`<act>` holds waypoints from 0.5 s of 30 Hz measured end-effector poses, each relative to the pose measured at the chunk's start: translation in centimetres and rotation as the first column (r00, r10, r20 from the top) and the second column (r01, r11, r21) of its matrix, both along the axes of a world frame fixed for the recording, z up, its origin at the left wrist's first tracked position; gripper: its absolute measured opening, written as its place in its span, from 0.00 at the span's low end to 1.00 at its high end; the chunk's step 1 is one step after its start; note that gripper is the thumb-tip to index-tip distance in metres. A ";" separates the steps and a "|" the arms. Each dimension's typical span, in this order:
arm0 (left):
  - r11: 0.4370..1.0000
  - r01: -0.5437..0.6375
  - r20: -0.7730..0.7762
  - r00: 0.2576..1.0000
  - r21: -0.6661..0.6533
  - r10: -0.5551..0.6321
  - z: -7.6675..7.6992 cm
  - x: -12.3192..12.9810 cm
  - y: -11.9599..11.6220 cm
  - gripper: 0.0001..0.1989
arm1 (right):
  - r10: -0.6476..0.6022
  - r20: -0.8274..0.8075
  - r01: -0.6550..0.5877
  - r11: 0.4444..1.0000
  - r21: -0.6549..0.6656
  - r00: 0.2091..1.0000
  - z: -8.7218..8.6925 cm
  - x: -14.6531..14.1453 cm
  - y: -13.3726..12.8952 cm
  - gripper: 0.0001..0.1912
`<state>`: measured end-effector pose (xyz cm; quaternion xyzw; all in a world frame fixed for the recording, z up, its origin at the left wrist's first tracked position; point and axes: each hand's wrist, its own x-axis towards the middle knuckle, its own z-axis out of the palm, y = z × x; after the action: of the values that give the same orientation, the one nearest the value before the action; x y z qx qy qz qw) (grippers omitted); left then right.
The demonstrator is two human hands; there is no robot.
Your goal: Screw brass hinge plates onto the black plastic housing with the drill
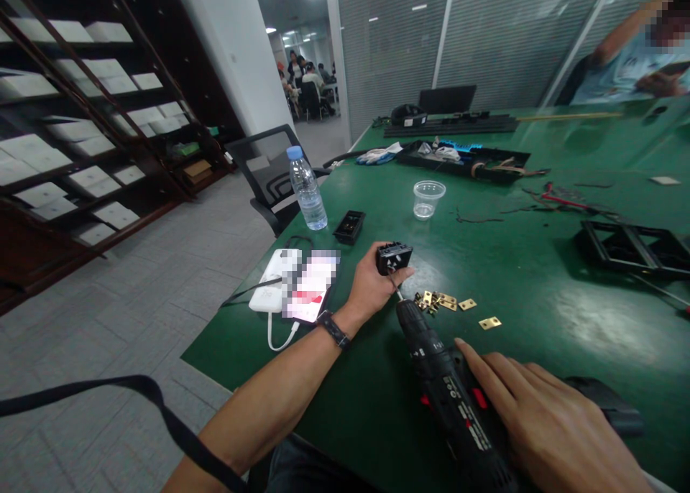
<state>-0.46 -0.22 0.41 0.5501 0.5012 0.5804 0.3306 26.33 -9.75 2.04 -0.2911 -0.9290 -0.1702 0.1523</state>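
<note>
My left hand (371,281) grips a small black plastic housing (394,258) just above the green table (371,378). Against my right hand (550,414) lies a black power drill (450,392) with red switches, its handle wrapped by fingers that are partly hidden, the index finger stretched along its side. The drill's bit points up at the housing, and its tip meets the housing near my left thumb. Beside the drill's chuck is a loose pile of small brass plates and screws (431,302), with two more brass plates (490,323) to the right.
A water bottle (308,191), a black tray (349,226), a white power bank (274,281) and a phone (313,288) lie left. Beyond are a plastic cup (428,200) and a long black tray (463,161). Black frames (636,249) stand right. A person (619,69) is across the table.
</note>
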 end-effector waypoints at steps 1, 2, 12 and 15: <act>1.000 0.001 0.001 1.000 0.005 -0.001 0.0 0.0 0.0 0.27 | -0.003 0.002 0.003 1.000 -0.001 1.000 0.0 0.0 0.0 0.31; 1.000 0.001 0.000 1.000 0.009 -0.001 0.0 0.0 0.0 0.27 | -0.004 0.003 0.004 1.000 -0.001 1.000 0.0 0.1 0.0 0.31; 1.000 -0.011 -0.018 1.000 0.010 0.011 -0.2 -0.1 0.1 0.27 | -0.001 -0.010 0.001 1.000 -0.009 1.000 -0.1 0.1 -0.1 0.31; 1.000 -0.013 -0.011 1.000 -0.004 0.013 -0.2 -0.1 0.1 0.28 | 0.003 -0.013 -0.003 1.000 -0.027 1.000 -0.2 0.1 -0.1 0.32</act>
<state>-0.53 -0.13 0.20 0.5494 0.5078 0.5784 0.3252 26.48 -9.81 1.89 -0.2928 -0.9307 -0.1554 0.1546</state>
